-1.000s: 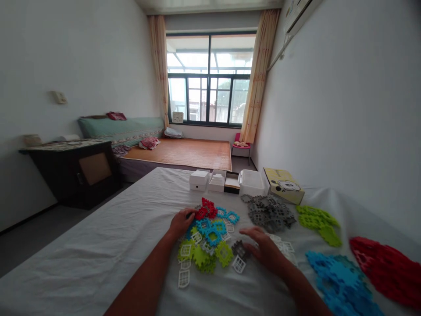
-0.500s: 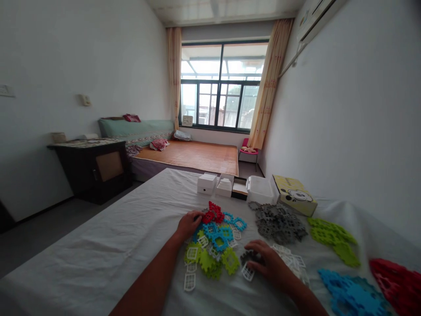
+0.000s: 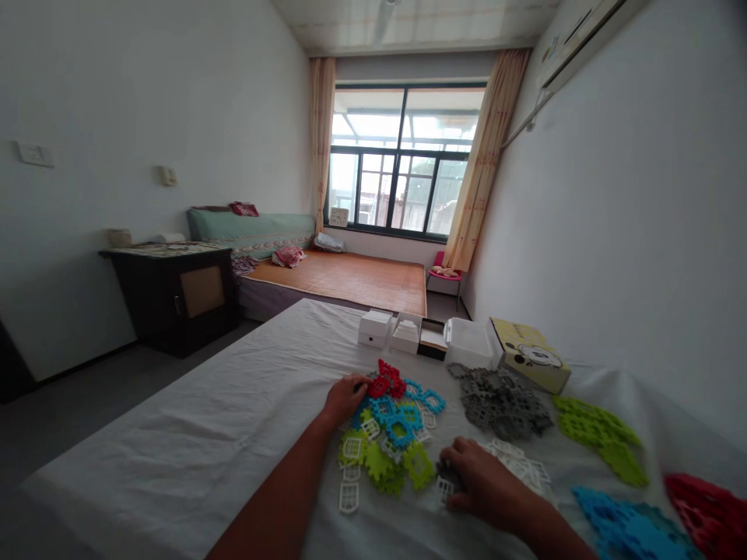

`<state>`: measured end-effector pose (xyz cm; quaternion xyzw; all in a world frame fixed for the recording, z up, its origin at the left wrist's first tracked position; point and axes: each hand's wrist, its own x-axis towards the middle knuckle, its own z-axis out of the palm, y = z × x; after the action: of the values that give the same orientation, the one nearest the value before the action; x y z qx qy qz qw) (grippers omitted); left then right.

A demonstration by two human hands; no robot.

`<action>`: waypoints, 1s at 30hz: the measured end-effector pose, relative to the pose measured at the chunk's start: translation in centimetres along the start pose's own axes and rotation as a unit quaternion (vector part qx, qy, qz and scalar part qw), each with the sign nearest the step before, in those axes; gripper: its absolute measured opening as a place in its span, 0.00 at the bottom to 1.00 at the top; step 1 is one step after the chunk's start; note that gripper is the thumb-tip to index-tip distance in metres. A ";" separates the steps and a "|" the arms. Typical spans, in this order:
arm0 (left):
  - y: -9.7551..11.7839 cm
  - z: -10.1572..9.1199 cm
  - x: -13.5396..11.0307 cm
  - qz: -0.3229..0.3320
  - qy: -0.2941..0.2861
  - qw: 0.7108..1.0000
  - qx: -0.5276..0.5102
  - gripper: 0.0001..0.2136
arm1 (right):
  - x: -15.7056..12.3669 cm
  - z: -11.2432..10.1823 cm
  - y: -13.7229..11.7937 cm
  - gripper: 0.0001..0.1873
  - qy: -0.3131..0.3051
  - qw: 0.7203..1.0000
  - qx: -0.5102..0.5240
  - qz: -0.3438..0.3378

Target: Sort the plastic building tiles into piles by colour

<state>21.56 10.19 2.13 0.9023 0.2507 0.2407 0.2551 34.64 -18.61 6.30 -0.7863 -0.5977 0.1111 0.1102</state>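
My left hand (image 3: 345, 397) rests at the left edge of the mixed pile, fingers curled beside red plastic building pieces (image 3: 387, 379); what sits between them is hidden. Blue building pieces (image 3: 401, 420), green ones (image 3: 385, 473) and white window-shaped pieces (image 3: 348, 498) make up the rest of that pile. To the pile's right, my right hand (image 3: 475, 473) has its fingers closed over a dark grey notched building piece (image 3: 444, 469), mostly covered by the hand. A white window piece (image 3: 444, 490) shows just under the fingertips; whether it is joined to the grey one I cannot tell.
Sorted heaps lie to the right: grey pieces (image 3: 505, 404), white window pieces (image 3: 525, 467), green (image 3: 601, 435), blue (image 3: 627, 525) and red (image 3: 709, 509). Behind them stand small white boxes (image 3: 374, 328), a clear plastic tub (image 3: 470, 342) and a yellow carton (image 3: 528, 354).
My right hand's fingers have closed down over the grey piece, which showed more openly before. My left hand stays beside the red pieces. The whole view has shifted slightly.
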 end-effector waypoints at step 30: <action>-0.6 0.4 1.0 0.009 -0.009 1.000 -0.004 0.13 | 3.0 -2.1 10.4 0.23 0.316 0.885 0.300 0.166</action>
<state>22.36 11.06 1.81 0.9056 0.2395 0.2361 0.2585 45.63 -18.51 4.98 -0.7967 -0.3302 0.0476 0.5040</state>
